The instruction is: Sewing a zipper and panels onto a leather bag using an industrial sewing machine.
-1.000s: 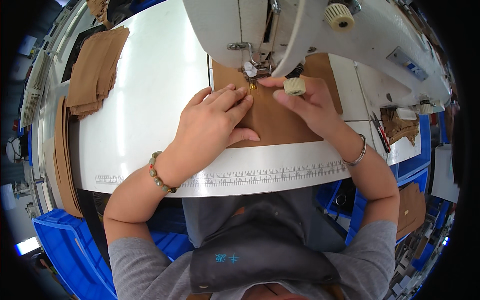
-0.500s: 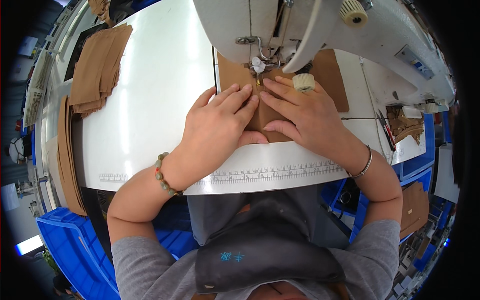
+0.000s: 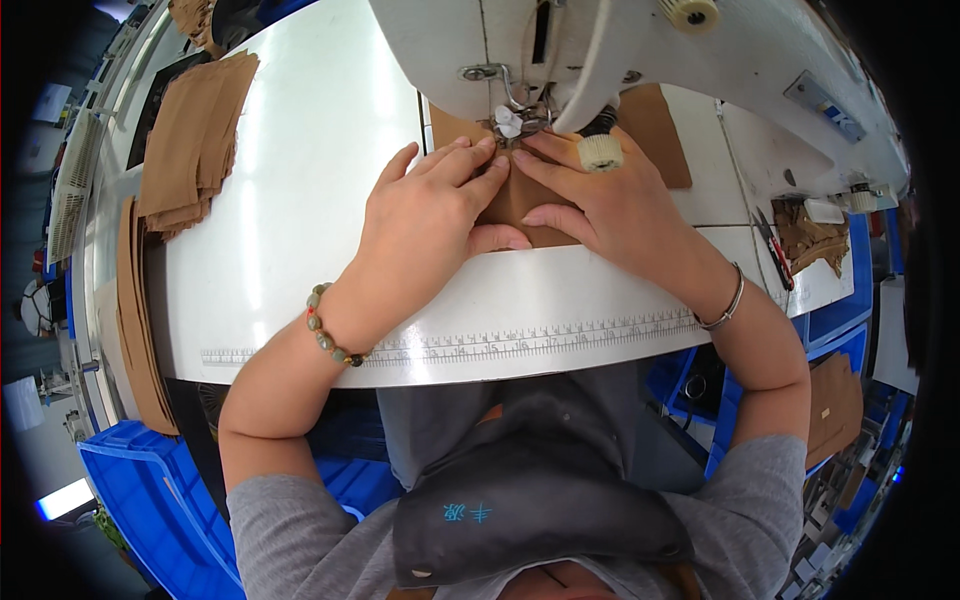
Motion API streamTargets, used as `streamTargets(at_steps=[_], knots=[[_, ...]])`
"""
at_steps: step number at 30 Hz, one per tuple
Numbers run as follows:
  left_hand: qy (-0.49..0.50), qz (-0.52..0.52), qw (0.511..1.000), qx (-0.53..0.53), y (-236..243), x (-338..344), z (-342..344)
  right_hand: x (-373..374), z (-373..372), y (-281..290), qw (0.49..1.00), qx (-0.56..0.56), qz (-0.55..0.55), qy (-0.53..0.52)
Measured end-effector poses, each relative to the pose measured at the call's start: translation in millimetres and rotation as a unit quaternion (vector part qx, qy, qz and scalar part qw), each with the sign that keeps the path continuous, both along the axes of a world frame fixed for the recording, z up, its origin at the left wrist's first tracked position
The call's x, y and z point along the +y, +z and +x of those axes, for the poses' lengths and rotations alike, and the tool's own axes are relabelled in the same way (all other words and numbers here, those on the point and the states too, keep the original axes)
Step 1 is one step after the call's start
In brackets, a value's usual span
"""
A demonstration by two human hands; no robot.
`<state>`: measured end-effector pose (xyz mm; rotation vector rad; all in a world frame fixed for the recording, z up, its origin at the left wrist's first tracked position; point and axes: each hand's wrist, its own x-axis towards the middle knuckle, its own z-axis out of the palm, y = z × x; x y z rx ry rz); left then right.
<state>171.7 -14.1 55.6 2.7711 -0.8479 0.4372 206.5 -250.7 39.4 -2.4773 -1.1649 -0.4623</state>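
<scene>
A brown fabric piece (image 3: pixel 540 234) lies flat on the white table under the needle area of a sewing machine (image 3: pixel 470 60). Pressing on its left part is my left hand (image 3: pixel 425 205), fingers stretched out toward the presser foot (image 3: pixel 510 125). My right hand (image 3: pixel 605 195) lies on the right part, fingers spread and pointing the same way. Both sets of fingertips are close to the presser foot, on either side of it. Part of the fabric is hidden beneath my hands and the machine head.
A stack of brown cut pieces (image 3: pixel 195 140) lies at the far left, with more pieces (image 3: pixel 140 320) hanging at the table's left edge. Snips (image 3: pixel 775 252) and brown scraps (image 3: pixel 812 238) are at the right. Blue bins (image 3: pixel 150 490) stand below. A printed ruler (image 3: pixel 480 345) runs along the front edge.
Both hands and the fabric have slid away from me, farther under the machine. The fabric's near edge now lies farther from the ruler. The whole view has shifted slightly.
</scene>
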Motion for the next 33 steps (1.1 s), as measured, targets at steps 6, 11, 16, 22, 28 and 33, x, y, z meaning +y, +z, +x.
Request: streamTargets(at_steps=[6, 11, 16, 22, 28, 33], knots=[[0.001, 0.0, 1.0, 0.005, 0.0, -0.1, 0.7, 0.2, -0.4, 0.7, 1.0, 0.0, 0.001, 0.003], [-0.008, 0.002, 1.0, 0.0, 0.8, -1.0, 1.6, -0.4, -1.0, -0.8, 1.0, 0.002, 0.004, -0.003], [-0.012, -0.027, 0.999, 0.018, 2.8, -1.4, 4.9, -1.5, 2.7, -1.7, 1.0, 0.0, 0.011, 0.002], [-0.006, -0.002, 1.0, 0.016, 3.0, -1.6, 4.7, -0.9, 4.2, -1.2, 1.0, 0.008, 0.014, 0.005], [-0.009, -0.002, 1.0, -0.006, 4.4, -2.4, 6.6, -0.1, 6.0, -1.7, 1.0, 0.025, -0.005, 0.006], [-0.008, 0.006, 1.0, -0.019, 4.8, -2.6, 6.9, -0.3, 4.2, -0.6, 0.999, 0.033, -0.011, 0.002]])
